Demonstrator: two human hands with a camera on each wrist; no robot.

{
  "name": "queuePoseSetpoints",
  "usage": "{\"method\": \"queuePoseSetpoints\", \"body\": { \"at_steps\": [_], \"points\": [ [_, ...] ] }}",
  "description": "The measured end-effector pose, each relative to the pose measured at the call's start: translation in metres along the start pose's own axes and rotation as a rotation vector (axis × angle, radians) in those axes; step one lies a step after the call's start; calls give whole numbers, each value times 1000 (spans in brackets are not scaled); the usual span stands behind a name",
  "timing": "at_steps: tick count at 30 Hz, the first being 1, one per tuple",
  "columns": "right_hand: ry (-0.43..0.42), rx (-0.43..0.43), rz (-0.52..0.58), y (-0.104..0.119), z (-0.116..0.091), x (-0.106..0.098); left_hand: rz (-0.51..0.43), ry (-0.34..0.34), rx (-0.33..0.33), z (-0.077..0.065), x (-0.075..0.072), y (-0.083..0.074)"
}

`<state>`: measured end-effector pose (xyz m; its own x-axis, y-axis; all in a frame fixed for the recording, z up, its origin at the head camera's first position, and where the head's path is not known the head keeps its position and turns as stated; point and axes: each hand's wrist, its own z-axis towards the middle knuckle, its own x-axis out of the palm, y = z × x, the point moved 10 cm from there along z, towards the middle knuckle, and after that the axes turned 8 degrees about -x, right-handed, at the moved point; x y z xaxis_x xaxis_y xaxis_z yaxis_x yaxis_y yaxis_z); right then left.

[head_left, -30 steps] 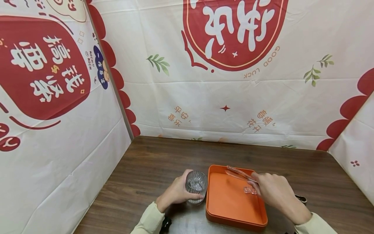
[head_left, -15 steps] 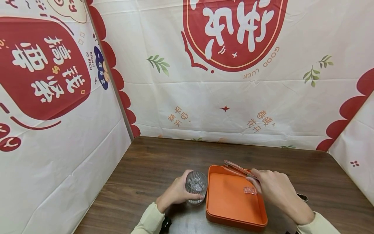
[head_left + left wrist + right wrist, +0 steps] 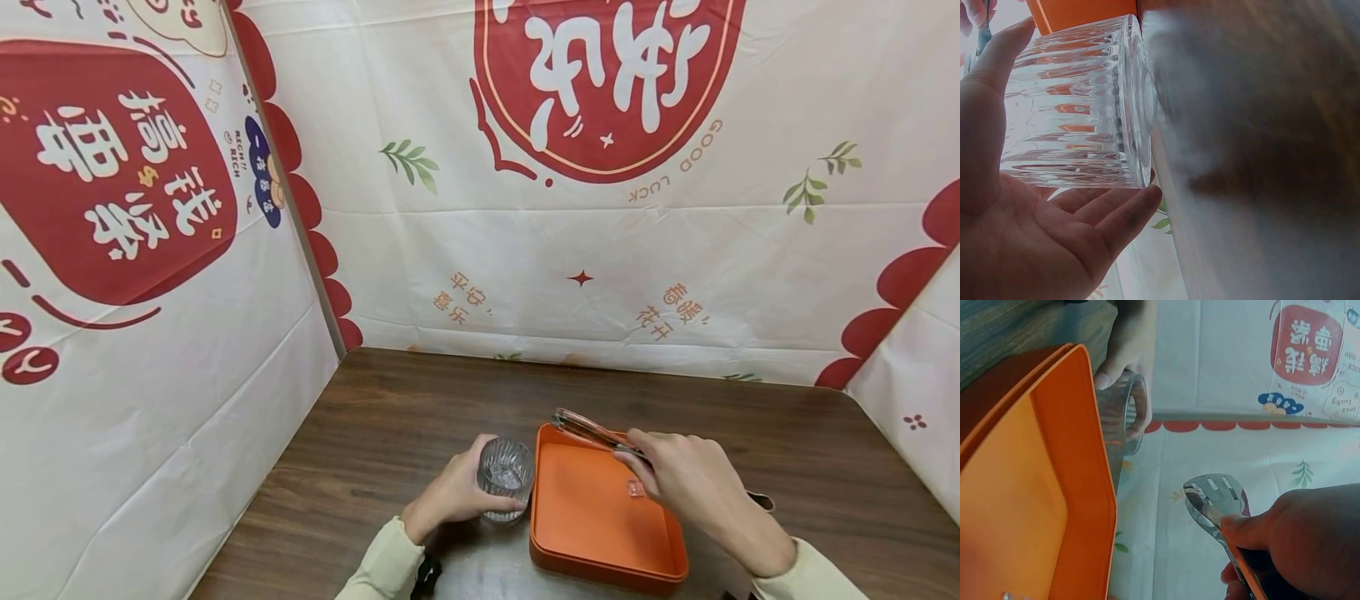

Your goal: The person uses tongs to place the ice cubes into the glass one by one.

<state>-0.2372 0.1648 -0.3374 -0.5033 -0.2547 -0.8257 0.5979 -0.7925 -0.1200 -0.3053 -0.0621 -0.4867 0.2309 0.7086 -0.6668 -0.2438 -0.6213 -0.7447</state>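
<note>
My left hand [image 3: 459,487] grips a clear ribbed glass [image 3: 506,477] with fingers and thumb on opposite sides; the glass [image 3: 1079,106] stands upright on the table, just left of a shallow orange tray [image 3: 577,517]. Metal tongs [image 3: 592,432] are held in my right hand [image 3: 686,475], slanting over the tray's back edge toward the left. In the right wrist view the slotted heads of the tongs [image 3: 1216,494] show up close; whether anything sits between them I cannot tell. A small clear piece [image 3: 636,488] lies in the tray, partly hidden by the right hand.
The brown wooden table [image 3: 420,400] extends behind and beside the tray. White printed cloth [image 3: 510,275] hangs at the back and sides. A dark looped object [image 3: 761,501] shows beside the right forearm, and something black [image 3: 426,575] is by the left wrist.
My right hand and the tongs have moved left and a little up, so the tongs' heads now reach past the tray's back left corner. The left hand and glass stay put.
</note>
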Motion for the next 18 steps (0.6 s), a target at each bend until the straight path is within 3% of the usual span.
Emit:
{"method": "queuePoseSetpoints", "body": {
  "at_steps": [18],
  "points": [
    [-5,-52,106,32,21,9,10,5,3,0,0,-1]
  ]
}}
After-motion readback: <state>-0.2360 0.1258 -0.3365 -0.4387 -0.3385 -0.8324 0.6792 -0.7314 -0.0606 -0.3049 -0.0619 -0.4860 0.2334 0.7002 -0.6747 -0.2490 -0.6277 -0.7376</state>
